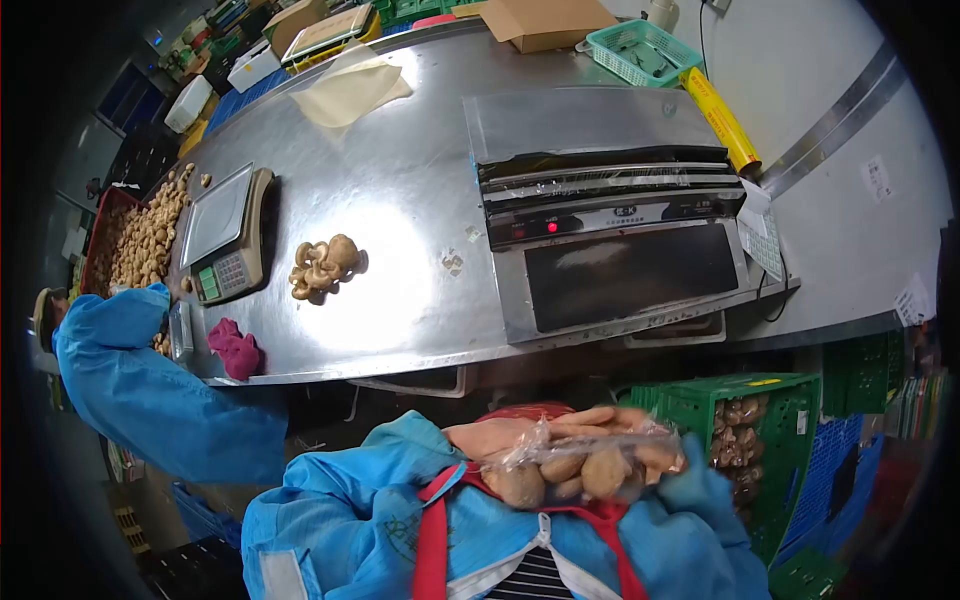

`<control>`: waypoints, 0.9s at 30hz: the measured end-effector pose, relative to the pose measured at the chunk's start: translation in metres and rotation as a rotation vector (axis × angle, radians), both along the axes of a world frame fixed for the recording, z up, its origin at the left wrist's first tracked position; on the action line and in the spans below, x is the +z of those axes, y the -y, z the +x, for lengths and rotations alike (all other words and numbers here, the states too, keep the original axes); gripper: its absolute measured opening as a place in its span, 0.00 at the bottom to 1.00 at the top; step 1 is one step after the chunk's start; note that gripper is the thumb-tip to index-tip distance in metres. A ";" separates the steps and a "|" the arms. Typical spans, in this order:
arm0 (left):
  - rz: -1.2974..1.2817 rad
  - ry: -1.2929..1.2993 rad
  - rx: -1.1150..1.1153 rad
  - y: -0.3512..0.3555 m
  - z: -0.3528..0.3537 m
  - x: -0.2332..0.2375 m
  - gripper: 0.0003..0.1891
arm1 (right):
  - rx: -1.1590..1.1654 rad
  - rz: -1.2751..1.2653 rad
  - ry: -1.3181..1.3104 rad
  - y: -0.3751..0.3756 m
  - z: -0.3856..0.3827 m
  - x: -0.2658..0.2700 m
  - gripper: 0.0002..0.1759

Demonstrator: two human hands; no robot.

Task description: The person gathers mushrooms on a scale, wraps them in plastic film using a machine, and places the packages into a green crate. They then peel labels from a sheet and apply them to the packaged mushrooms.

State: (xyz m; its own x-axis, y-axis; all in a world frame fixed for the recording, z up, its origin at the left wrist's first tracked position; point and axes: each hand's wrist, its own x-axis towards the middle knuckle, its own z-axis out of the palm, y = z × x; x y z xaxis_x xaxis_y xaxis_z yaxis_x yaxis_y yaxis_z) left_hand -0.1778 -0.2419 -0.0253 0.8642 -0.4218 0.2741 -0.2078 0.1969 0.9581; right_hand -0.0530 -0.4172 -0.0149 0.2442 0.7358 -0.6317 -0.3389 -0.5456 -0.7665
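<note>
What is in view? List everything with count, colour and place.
table: one, steel, across the middle
wrapping machine: one, grey-black, table right
scale: one, beige, table left
loose mushrooms: one cluster, tan, beside scale
cloth: one, magenta, table's near edge
film roll: one, yellow, right of machine
crate: one, green, lower right
co-worker's sleeve: one, blue, left
mushroom pack: one, clear wrap, in both hands
left hand: one, bare, on pack's top
right hand: one, bare, at pack's right end

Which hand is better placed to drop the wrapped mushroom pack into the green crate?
Right, probably. Both hands hold the mushroom pack at the chest: left hand along its top, right hand at its right end. The green crate stands just beside that end; the left would cross over.
</note>
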 end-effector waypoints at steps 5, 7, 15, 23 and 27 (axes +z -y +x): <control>-0.156 -0.271 -0.194 -0.003 -0.026 0.002 0.40 | 0.027 0.530 0.478 -0.032 0.030 0.088 0.27; -0.264 -0.424 -0.251 -0.007 -0.036 -0.005 0.41 | 0.545 0.463 0.107 -0.055 -0.009 0.117 0.33; -0.834 -0.957 0.128 -0.012 -0.064 -0.021 0.45 | 0.318 0.212 0.457 0.047 -0.029 0.049 0.39; -0.448 -0.650 0.216 0.068 0.014 0.035 0.56 | -0.472 0.523 0.006 0.104 -0.051 -0.014 0.26; -0.307 -0.616 0.043 0.107 0.068 0.002 0.50 | -0.864 0.645 -0.174 0.151 -0.050 -0.001 0.22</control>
